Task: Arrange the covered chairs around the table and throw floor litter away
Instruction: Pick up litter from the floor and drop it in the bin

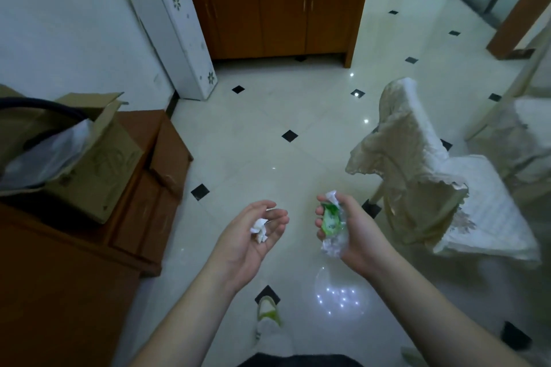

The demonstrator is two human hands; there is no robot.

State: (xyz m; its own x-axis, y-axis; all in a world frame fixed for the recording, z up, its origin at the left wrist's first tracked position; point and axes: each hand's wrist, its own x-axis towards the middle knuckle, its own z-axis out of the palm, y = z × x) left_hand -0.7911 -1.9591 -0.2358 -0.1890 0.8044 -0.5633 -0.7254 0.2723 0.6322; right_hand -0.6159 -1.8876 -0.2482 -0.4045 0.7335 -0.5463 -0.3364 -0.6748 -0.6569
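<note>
My left hand (pixel 252 235) is held palm up over the tiled floor, fingers loosely curled around a small crumpled white tissue (pixel 260 229). My right hand (pixel 348 232) is closed on a bundle of litter: a green and white wrapper (pixel 330 219) with crumpled clear plastic around it. To the right stands a chair with a cream cloth cover (pixel 417 164), its back toward me and its seat pointing right. A second covered chair (pixel 518 134) shows at the right edge beside a pale table leg (pixel 507 98).
An open cardboard box (pixel 89 164) sits on a brown wooden cabinet (pixel 134 202) at the left. A white cabinet with flower cutouts (pixel 179 39) leans on the wall. Wooden cupboards (pixel 283 3) fill the back. My foot in a slipper (pixel 268 313) is below.
</note>
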